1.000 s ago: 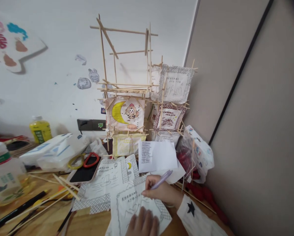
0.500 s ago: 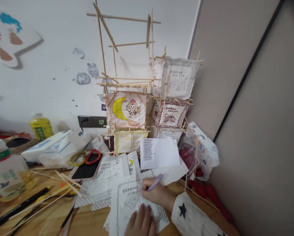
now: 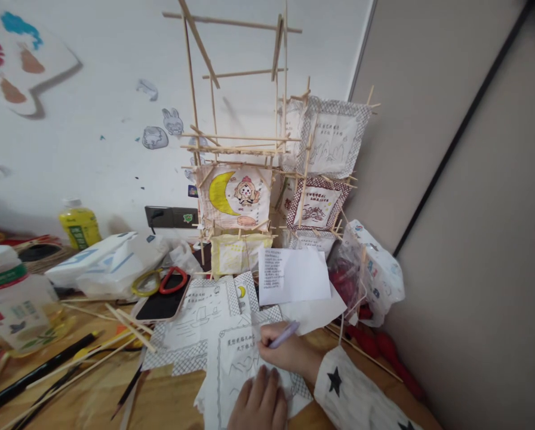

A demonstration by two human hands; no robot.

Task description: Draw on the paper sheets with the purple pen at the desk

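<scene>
Head view, desk corner against a white wall. Item one: right hand [image 3: 288,353], fingers closing around a lilac pen [image 3: 283,335] and pressing its tip to a bordered drawing sheet [image 3: 240,364] that is lying at the near edge of the wooden table [image 3: 169,403]; a white sleeve with black stars [image 3: 346,391] is covering the wrist. Item two: left hand [image 3: 259,403], lying flat with fingers extended, holding down the lower part of the same sheet. Item three: a second printed sheet [image 3: 200,319], lying partly under the first, to its left. Item four: a white note with small text [image 3: 292,276], leaning just behind the sheets. Item five: a bamboo stick frame [image 3: 238,143], standing upright behind the papers and carrying a moon picture panel [image 3: 234,197] and patterned panels on its right side. Item six: a phone [image 3: 160,304] lying face up left of the sheets, with loose bamboo sticks [image 3: 128,325] beside it. Item seven: a yellow bottle [image 3: 79,224], standing far left by the wall.
</scene>
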